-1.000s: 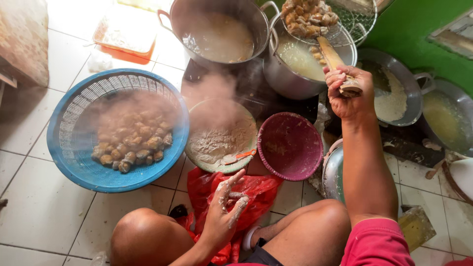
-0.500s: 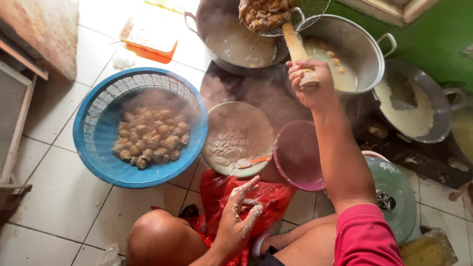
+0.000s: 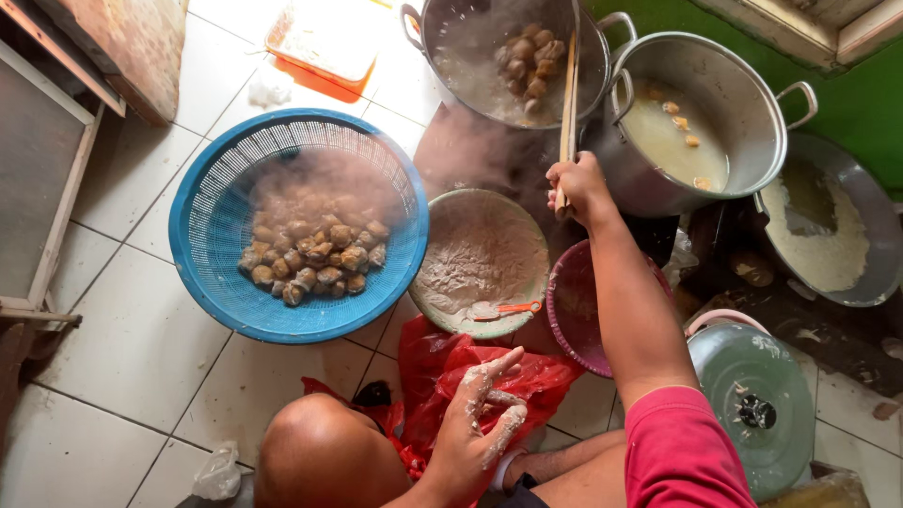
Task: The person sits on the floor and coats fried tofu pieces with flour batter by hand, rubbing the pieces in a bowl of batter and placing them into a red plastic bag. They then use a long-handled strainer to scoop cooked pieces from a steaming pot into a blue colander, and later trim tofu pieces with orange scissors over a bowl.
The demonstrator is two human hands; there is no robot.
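At 11 o'clock of the frame, an orange rectangular tray [image 3: 324, 42] under a pale, filmy cover lies on the white tiled floor [image 3: 122, 357]; no markings on it are legible. A crumpled red plastic bag [image 3: 470, 376] lies at 6 o'clock, between your knees. A small clear plastic bag [image 3: 218, 473] lies on the tiles at 7 o'clock.

Your right hand [image 3: 578, 188] is closed in a fist round the lower end of a long wooden handle [image 3: 568, 103]. The arm runs straight from the red sleeve [image 3: 682, 452] at 5 o'clock up to 12 o'clock. The handle rises to a strainer of brown meatballs [image 3: 531, 56], which sits over the steaming dark pot [image 3: 470, 75] at 12 o'clock.

Your left hand [image 3: 475, 423] is spread and holds nothing. Its fingers [image 3: 499, 367] are coated in pale dough, and it hovers over the red bag at 6 o'clock, wrist bent back toward your knee.

A blue mesh basket [image 3: 212, 273] at 9 o'clock holds a steaming heap of fried balls. Just right of it, at centre, a shallow bowl of pale paste [image 3: 480, 254] carries an orange-handled spoon [image 3: 508, 309] on its near rim. A maroon bowl [image 3: 569, 310] touches that bowl on the right and lies partly under your forearm. A steel pot of yellowish broth [image 3: 715, 113] stands at 1 o'clock. A wide pan [image 3: 828, 235] sits at 3 o'clock and a green lid [image 3: 752, 395] at 4 o'clock.
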